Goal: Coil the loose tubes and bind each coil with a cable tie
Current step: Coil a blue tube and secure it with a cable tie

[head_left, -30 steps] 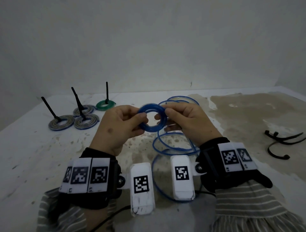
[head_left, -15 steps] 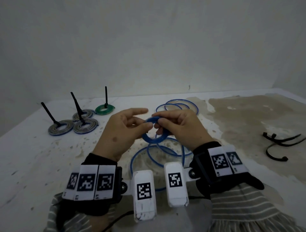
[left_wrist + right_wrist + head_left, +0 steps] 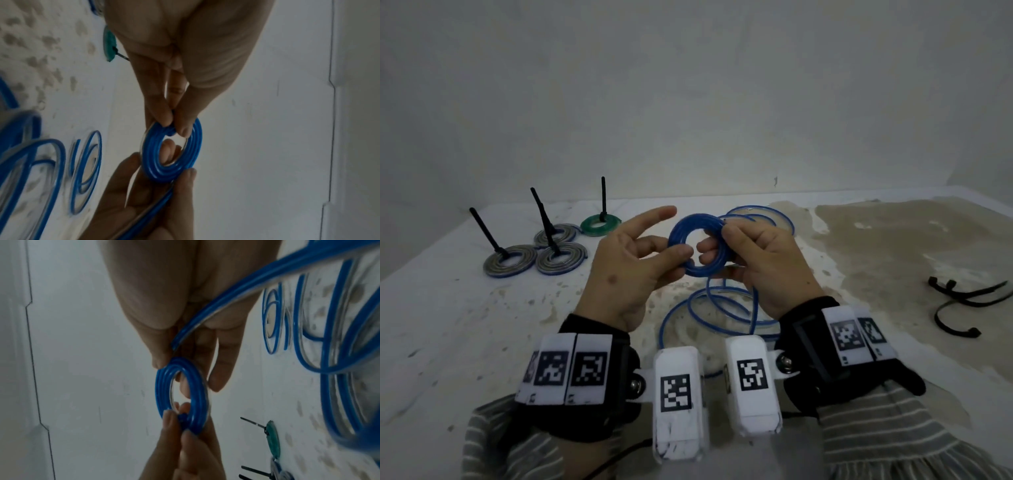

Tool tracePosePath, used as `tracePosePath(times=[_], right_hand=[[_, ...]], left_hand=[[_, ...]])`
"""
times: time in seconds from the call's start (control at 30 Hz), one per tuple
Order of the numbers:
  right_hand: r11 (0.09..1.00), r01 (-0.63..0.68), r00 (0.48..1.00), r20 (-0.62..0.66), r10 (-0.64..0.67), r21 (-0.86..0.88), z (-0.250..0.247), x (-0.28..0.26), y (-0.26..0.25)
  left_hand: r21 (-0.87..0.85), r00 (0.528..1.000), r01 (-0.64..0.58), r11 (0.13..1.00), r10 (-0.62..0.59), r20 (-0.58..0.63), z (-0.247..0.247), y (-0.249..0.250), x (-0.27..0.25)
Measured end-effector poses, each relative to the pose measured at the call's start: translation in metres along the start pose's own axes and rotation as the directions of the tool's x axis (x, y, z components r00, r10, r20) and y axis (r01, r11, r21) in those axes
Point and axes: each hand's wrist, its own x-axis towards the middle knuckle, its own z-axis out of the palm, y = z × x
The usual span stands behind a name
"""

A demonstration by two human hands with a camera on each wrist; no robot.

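Observation:
A small blue tube coil [image 3: 697,246] [image 3: 172,151] [image 3: 183,398] hangs in the air between both hands. My left hand [image 3: 654,253] pinches the coil's left side with thumb and a finger; its index finger sticks out straight. My right hand [image 3: 717,248] grips the coil's right side, fingers curled round it. The rest of the blue tube [image 3: 719,308] runs down from the right hand in loose loops on the table, and further loops [image 3: 760,217] lie behind the hands. Loose black cable ties [image 3: 969,301] lie at the right.
Three grey coils [image 3: 510,265] [image 3: 560,262] [image 3: 556,234] and a green coil [image 3: 599,224], each bound with a black tie standing up, sit at the back left. The white table [image 3: 465,325] has a brown stained patch [image 3: 893,246] on its right.
The coil has risen and turned to face me more, and has grown by a turn. My left index finger has lifted off and points out straight.

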Motion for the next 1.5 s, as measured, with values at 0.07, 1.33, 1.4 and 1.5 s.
tracePosePath(times=[0.07, 1.33, 1.4, 1.5], right_hand=[[0.999, 0.013, 1.000, -0.011, -0.012, 0.046, 0.003, 0.000, -0.001], [0.870, 0.179, 0.984, 0.070, -0.166, -0.460, -0.008, -0.003, -0.002], [0.860, 0.173, 0.985, 0.081, -0.153, -0.481, -0.008, -0.003, -0.002], [0.894, 0.145, 0.989, 0.030, -0.146, -0.423, -0.005, -0.004, -0.002]], left_hand=[[-0.096, 0.999, 0.035, 0.995, -0.034, 0.012, 0.002, -0.001, 0.000], [0.114, 0.968, 0.173, 0.978, -0.190, 0.165, 0.003, -0.006, -0.006], [0.163, 0.970, 0.151, 0.975, -0.178, 0.165, 0.001, -0.004, -0.008], [0.250, 0.968, 0.141, 0.958, -0.187, 0.167, 0.001, -0.003, -0.009]])
